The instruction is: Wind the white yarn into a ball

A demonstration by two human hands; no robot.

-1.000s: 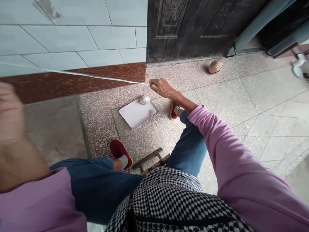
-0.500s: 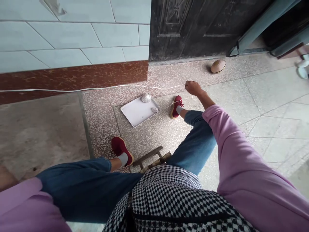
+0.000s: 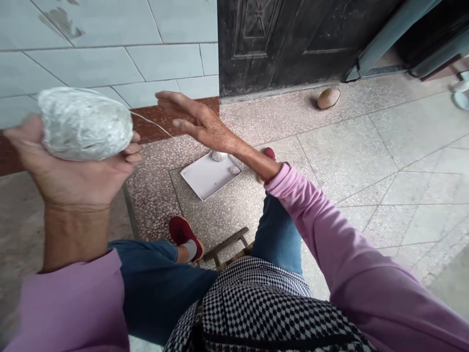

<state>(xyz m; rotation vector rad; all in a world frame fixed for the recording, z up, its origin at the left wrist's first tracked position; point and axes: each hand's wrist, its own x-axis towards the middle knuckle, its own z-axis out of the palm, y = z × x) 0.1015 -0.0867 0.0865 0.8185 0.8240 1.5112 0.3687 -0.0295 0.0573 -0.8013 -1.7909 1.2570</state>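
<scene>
A large ball of white string (image 3: pixel 86 124) rests in my left hand (image 3: pixel 78 181), which is turned palm up with the fingers curled round its underside. From the ball's right side a strand of white string (image 3: pixel 152 122) slants down toward the floor. My right hand (image 3: pixel 201 120) reaches across to the ball's right, apart from it, with thumb and fingers spread and nothing seen between them. Below, on the floor, lies a white tray (image 3: pixel 205 178) holding two smaller string balls, one (image 3: pixel 219 156) partly behind my right hand and a tiny one (image 3: pixel 235 170).
My red shoes (image 3: pixel 182 230) flank the tray. Under me is a low wooden stool (image 3: pixel 229 243). A tan rounded object (image 3: pixel 329 98) lies by the dark door (image 3: pixel 271 44). A tiled wall (image 3: pixel 176 61) stands ahead on the left.
My left hand has come up into view with the large string ball. My right hand has swung left from beyond the shoe, and its closed fingers on the strand have opened.
</scene>
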